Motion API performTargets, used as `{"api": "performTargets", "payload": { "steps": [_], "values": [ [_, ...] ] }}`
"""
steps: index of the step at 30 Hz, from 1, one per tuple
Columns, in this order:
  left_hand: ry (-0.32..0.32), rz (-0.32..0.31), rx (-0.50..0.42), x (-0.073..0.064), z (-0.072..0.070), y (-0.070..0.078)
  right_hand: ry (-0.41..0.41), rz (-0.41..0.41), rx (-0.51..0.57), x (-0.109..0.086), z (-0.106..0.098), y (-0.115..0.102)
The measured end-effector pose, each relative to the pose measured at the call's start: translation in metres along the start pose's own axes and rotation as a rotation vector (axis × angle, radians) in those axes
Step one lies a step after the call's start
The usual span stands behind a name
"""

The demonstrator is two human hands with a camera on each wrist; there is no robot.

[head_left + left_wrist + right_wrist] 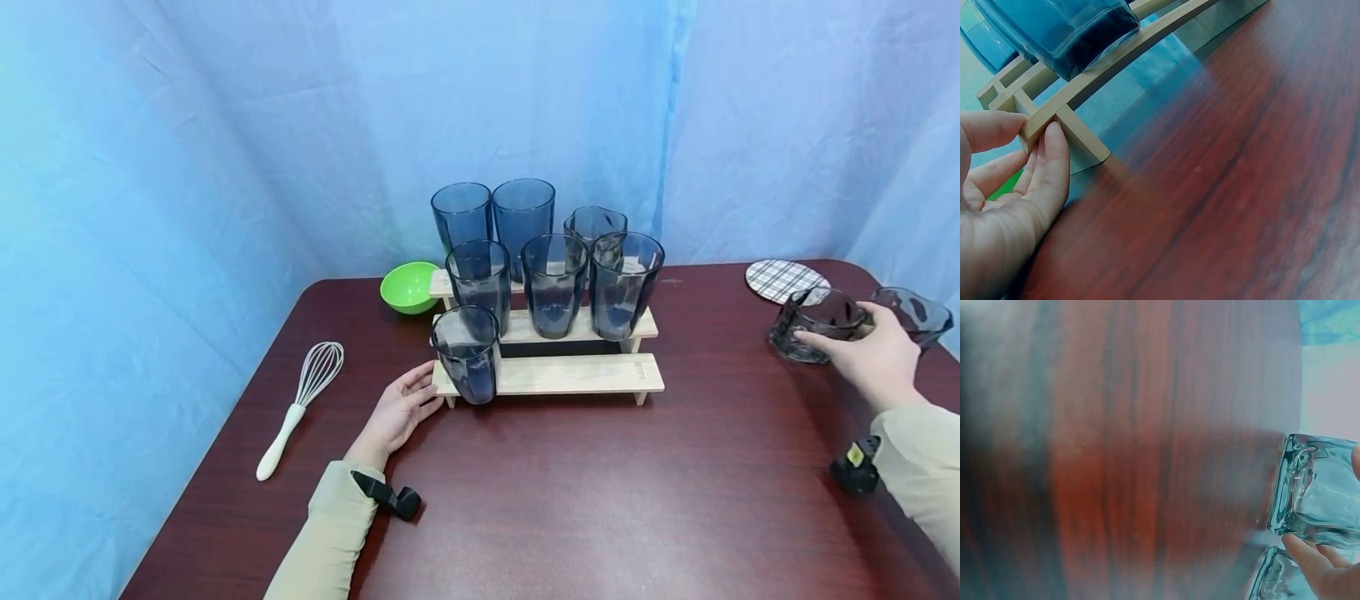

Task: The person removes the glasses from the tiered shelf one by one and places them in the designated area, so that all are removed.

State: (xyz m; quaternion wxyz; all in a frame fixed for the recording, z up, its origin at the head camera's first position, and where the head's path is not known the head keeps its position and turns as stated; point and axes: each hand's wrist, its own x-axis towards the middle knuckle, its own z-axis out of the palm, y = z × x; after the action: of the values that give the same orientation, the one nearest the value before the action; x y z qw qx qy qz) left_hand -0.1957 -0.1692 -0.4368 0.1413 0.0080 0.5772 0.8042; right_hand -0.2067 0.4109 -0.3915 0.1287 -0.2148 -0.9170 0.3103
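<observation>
My left hand (401,412) pinches the left end of the lowest step of a three-step wooden rack (570,375). In the left wrist view, thumb and fingers (1054,162) meet at the step's corner beside its leg. One tall blue-grey glass (468,367) stands on that step, close to the hand. At the far right my right hand (877,354) grips a short, wavy dark glass (798,333) from above, thumb and fingers on opposite sides. This glass (1322,487) appears at the right edge of the right wrist view. A second short glass (918,317) stands right beside it.
Three tall glasses (555,292) stand on the middle step. Two more (525,217) and a wavy glass (596,221) occupy the top step. A green bowl (408,287) sits behind left, a whisk (300,408) lies left, and a checked coaster (783,279) lies back right.
</observation>
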Motion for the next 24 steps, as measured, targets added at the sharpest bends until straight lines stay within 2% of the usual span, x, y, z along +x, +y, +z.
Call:
{"api": "performTargets", "payload": {
  "steps": [4,6,13,15,18,24],
  "values": [
    [0.0,-0.002,0.003,-0.001,0.0,0.0,0.002,0.001,-0.017,0.002,0.001,0.005],
    [0.001,-0.002,0.0,-0.001,0.001,0.0,0.0,-0.006,-0.025,0.009,0.003,0.013],
    [0.009,0.001,-0.008,0.0,0.001,0.002,-0.011,-0.024,-0.107,0.053,0.021,0.074],
    [0.011,0.004,-0.009,0.0,0.001,0.002,-0.017,-0.03,-0.122,0.06,0.023,0.084],
    [0.01,0.006,0.003,0.001,0.001,0.002,-0.005,-0.051,-0.151,0.061,0.023,0.089],
    [0.003,-0.003,0.001,0.0,0.001,0.001,0.018,-0.075,-0.188,0.047,0.018,0.088]
  ]
}}
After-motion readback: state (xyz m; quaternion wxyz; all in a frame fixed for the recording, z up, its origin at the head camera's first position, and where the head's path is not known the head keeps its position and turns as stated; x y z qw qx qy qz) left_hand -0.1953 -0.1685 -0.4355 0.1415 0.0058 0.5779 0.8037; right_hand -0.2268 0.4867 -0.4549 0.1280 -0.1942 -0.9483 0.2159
